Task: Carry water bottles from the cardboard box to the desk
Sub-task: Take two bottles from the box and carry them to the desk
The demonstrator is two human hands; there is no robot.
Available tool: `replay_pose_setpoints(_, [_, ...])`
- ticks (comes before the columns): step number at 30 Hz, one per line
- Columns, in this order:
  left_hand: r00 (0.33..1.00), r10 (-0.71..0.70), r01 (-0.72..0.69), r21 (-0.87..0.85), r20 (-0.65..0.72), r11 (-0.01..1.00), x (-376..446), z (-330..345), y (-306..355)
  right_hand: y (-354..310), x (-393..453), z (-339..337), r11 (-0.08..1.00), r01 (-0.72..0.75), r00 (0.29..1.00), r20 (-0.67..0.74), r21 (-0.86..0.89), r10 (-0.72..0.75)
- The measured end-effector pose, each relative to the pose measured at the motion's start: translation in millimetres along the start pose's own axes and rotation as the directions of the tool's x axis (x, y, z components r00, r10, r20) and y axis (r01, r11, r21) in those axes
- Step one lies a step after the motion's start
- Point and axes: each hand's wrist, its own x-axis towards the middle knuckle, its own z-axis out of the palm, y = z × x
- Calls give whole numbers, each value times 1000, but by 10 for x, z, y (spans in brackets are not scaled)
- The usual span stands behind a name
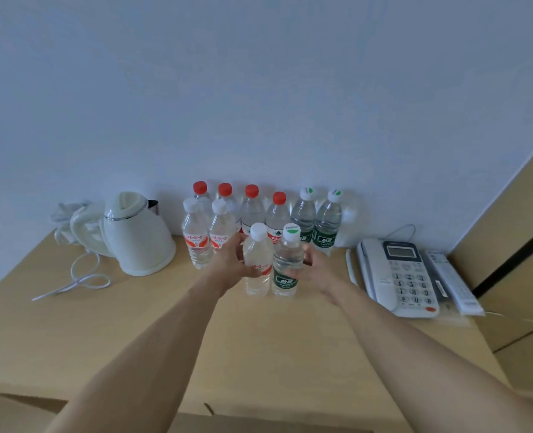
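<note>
a person's left hand (227,264) grips a white-capped water bottle (256,260) with a red label while the right hand (313,267) grips a green-labelled bottle (287,264), the two upright and side by side on the wooden desk (153,326). eight more bottles (252,210) stand behind them along the wall, between a white kettle (137,235) and a telephone (399,276). a cardboard box flap (18,410) shows at the bottom edge.

Pale wood surface (153,332) before me. Kettle (137,235) at left, its cord (81,281) looped beside. Bottle cluster (259,220) against wall at centre. Phone (398,276) and remote (455,282) at right.
</note>
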Motion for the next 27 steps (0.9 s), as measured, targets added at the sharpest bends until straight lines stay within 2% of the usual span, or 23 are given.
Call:
replay_pose_setpoints(3, [1000, 6, -7, 19, 29, 1000, 104, -50, -6, -53, 42, 0, 998, 4, 1000, -13, -67, -5])
replay_pose_setpoints(6, [999, -2, 1, 15, 49, 1000, 194, -139, -55, -91, 80, -34, 997, 8, 991, -132, -75, -18])
replay_pose_setpoints(7, [998, -7, 7, 15, 55, 1000, 214, -168, -79, -128, 99, -53, 994, 10, 987, -160, -110, -28])
replay_pose_setpoints(12, [994, -3, 1, 17, 107, 1000, 271, -153, -156, -384, 241, -17, 923, -58, 992, -123, -379, 12])
replay_pose_setpoints(18, [994, 18, -22, 28, 108, 999, 308, -129, -188, -340, 271, 177, 913, -60, 972, -231, -404, -38])
replay_pose_setpoints(22, [992, 28, -43, 122, 123, 992, 316, -135, -171, -374, 270, 175, 900, -19, 968, -232, -436, -92])
replay_pose_setpoints(27, [988, 115, -145, 369, 101, 918, 253, -183, 25, -392, 236, 123, 897, -14, 974, -210, -442, -88])
